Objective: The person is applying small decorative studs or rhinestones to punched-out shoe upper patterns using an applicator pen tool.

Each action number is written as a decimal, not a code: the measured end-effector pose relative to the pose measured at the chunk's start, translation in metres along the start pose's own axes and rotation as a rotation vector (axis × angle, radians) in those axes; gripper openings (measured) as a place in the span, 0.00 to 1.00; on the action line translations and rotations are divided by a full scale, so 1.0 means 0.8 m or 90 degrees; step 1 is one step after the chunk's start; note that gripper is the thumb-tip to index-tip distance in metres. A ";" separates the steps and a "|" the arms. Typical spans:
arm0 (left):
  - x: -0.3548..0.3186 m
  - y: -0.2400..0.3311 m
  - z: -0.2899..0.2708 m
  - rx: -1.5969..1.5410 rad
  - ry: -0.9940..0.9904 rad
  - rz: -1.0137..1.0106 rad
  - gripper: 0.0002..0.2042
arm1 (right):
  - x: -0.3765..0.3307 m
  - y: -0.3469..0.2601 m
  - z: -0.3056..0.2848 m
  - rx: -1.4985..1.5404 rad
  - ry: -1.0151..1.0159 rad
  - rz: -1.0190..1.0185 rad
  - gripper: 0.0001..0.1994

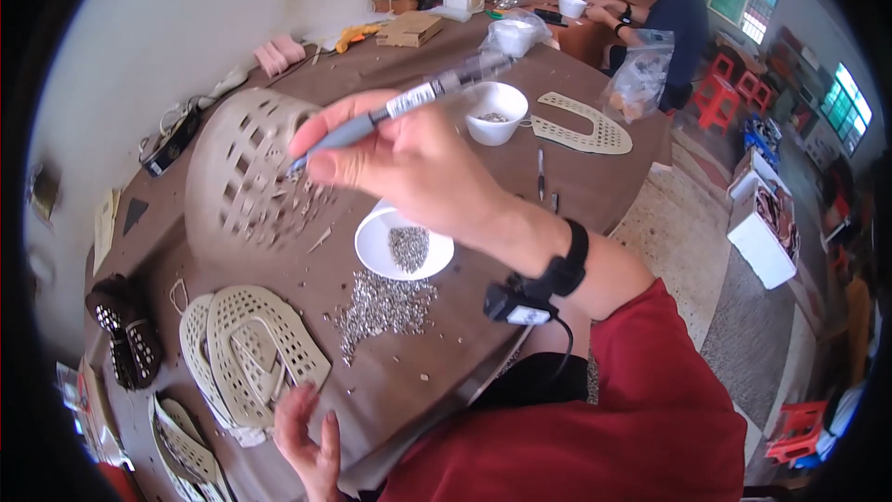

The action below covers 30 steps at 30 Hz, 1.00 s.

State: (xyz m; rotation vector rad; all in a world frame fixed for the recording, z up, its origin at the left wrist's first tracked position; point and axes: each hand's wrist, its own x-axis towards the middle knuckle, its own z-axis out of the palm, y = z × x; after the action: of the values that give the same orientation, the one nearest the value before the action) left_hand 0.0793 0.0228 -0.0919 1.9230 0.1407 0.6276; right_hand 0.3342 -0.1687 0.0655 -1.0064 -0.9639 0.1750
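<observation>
Two hands work at a brown table [520, 163]. Right hand [400, 163], raised above the tabletop, closes its fingers around a grey pen-like tool [409, 100] whose tip meets a perforated beige piece [243, 165]; that piece is blurred, so its exact shape cannot be told. Left hand [307, 442] rests at the near table edge, fingers loosely spread and gripping nothing, just beside a stack of perforated beige cutouts [255, 353]. Between the hands stands a shallow white dish [401, 244] holding small grey bits, with a loose heap of grey bits [383, 309] touching its near side. Farther off sits a white cup [495, 112], and another person [664, 14] is seated at the far end.
</observation>
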 end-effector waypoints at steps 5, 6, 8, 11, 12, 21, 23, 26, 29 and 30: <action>0.042 0.012 0.032 -0.071 -0.020 0.127 0.47 | -0.067 0.007 0.060 0.207 -0.025 0.186 0.09; 0.049 0.011 0.038 -0.074 -0.069 0.143 0.48 | -0.077 0.001 0.065 0.210 -0.011 0.223 0.10; 0.044 0.032 0.061 -0.281 -0.027 0.071 0.33 | -0.090 0.012 0.074 0.295 0.004 0.237 0.10; 0.060 0.044 0.070 -0.246 0.040 0.043 0.20 | -0.103 0.026 0.059 0.259 -0.008 0.219 0.11; 0.063 0.054 0.076 -0.411 0.021 -0.022 0.20 | -0.103 0.026 0.053 0.265 -0.021 0.204 0.11; 0.067 0.024 0.032 -0.676 -0.074 -0.240 0.17 | -0.127 0.030 -0.010 0.144 0.085 0.207 0.12; 0.061 0.014 0.027 -0.684 -0.057 -0.255 0.17 | -0.140 0.035 -0.023 0.109 0.115 0.229 0.12; 0.052 0.003 0.021 -0.668 -0.024 -0.290 0.16 | -0.160 0.050 -0.033 -0.009 0.141 0.279 0.13; 0.040 -0.008 0.019 -0.641 0.021 -0.346 0.15 | -0.185 0.069 -0.034 -0.022 0.145 0.355 0.13; 0.036 -0.009 0.018 -0.640 0.021 -0.361 0.15 | -0.191 0.074 -0.032 -0.020 0.129 0.370 0.13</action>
State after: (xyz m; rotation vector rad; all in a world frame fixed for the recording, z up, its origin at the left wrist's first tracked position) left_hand 0.1120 0.0250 -0.0924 0.8360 0.3079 0.2467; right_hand 0.2798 -0.2334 -0.0773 -1.2884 -0.4713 0.5303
